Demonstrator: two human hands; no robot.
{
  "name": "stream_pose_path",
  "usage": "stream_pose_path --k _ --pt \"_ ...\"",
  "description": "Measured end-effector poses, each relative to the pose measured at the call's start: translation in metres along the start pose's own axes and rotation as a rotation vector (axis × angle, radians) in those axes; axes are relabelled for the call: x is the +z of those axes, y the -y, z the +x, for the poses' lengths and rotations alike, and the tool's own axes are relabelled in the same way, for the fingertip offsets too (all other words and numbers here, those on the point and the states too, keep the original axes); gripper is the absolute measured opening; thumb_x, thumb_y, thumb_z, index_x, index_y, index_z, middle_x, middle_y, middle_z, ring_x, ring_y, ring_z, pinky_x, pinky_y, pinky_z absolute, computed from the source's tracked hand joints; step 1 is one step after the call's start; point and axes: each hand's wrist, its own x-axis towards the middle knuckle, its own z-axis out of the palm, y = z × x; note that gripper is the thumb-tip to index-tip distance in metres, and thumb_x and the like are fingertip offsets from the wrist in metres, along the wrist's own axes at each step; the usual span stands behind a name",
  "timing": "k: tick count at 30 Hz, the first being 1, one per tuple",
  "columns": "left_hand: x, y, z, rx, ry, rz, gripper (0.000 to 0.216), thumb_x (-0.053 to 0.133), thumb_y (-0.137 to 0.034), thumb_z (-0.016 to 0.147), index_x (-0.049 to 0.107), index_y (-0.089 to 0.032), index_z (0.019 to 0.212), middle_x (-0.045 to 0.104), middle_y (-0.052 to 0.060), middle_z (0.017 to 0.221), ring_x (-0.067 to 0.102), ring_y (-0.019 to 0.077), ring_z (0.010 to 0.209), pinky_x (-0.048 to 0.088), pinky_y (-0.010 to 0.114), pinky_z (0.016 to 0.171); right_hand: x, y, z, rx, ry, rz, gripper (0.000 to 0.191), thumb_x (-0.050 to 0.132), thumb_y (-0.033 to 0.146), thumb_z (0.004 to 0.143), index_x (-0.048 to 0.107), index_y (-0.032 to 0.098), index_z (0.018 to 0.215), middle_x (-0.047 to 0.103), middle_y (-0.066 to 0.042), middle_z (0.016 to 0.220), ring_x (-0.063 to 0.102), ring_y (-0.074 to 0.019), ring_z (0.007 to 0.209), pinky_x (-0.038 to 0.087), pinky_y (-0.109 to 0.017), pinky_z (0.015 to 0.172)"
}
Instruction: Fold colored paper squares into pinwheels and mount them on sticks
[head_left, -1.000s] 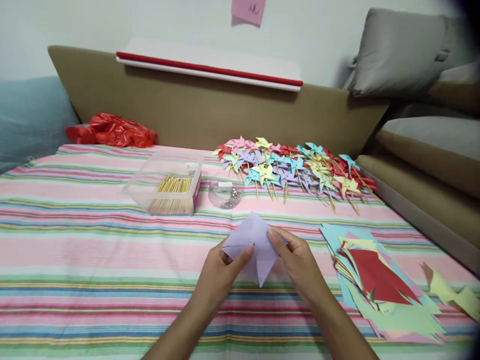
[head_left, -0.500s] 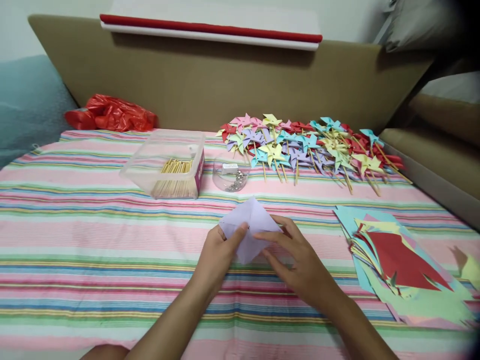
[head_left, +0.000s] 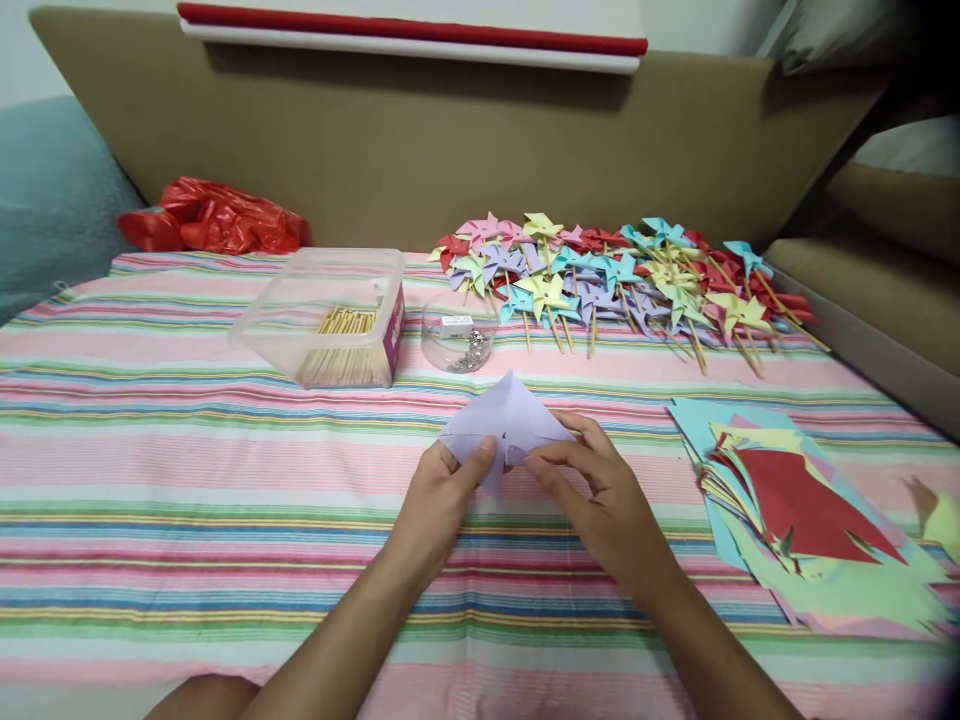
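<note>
A sheet of lavender paper with creases or cuts running toward a small dark mark at its centre is held up between my hands. My left hand grips it from the left, thumb pressed on top near the centre and fingers behind. My right hand pinches a flap on the lower right side, which is bent inward toward the centre. Just beyond the paper stands a round clear container with small silvery pieces and a white eraser-like block inside.
To the left of it, a clear plastic box holds many thin wooden sticks. Finished paper pinwheels lie heaped at the back right. Cut coloured paper is stacked at right. A red plastic bag lies at the back left.
My right fingers have bent the paper's lower right part inward and now pinch it closer to the centre. My left hand keeps its hold. The view has tilted slightly down.
</note>
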Motion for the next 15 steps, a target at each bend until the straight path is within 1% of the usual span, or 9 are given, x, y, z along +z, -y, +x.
stream_pose_path --k 3,7,10,15 --pt "0.001 -0.003 -0.002 0.015 0.047 0.045 0.031 0.067 -0.04 0.092 0.075 -0.019 0.113 0.076 0.008 0.108 0.067 0.0242 0.1 0.05 0.035 0.089 0.0 0.002 0.001 0.12 -0.009 0.115 0.018 0.064 0.04 0.094 0.077 0.029 0.088 0.057 -0.004 0.119 0.06 -0.0214 0.113 0.05 -0.034 0.093" --pt "0.006 -0.006 -0.004 0.029 0.079 0.119 0.029 0.071 -0.04 0.089 0.075 -0.02 0.11 0.078 0.006 0.103 0.068 0.0254 0.103 0.051 0.032 0.085 0.004 0.002 0.002 0.189 -0.046 0.192 0.019 0.069 0.042 0.089 0.075 0.025 0.083 0.058 -0.004 0.105 0.062 -0.0183 0.096 0.052 -0.03 0.082" --pt "0.01 -0.007 -0.005 0.036 0.054 0.153 0.028 0.074 -0.039 0.086 0.077 -0.021 0.106 0.079 0.006 0.102 0.069 0.0261 0.103 0.052 0.031 0.082 0.006 0.002 0.002 0.199 -0.077 0.189 0.021 0.071 0.042 0.087 0.073 0.023 0.081 0.057 -0.004 0.099 0.06 -0.0175 0.09 0.052 -0.03 0.077" --pt "0.011 -0.005 -0.004 0.031 -0.006 0.161 0.023 0.076 -0.038 0.083 0.079 -0.022 0.099 0.079 0.005 0.099 0.07 0.0257 0.095 0.052 0.033 0.086 0.007 0.001 0.001 0.168 -0.091 0.153 0.02 0.071 0.041 0.088 0.07 0.022 0.079 0.057 -0.004 0.094 0.058 -0.0182 0.088 0.051 -0.031 0.074"
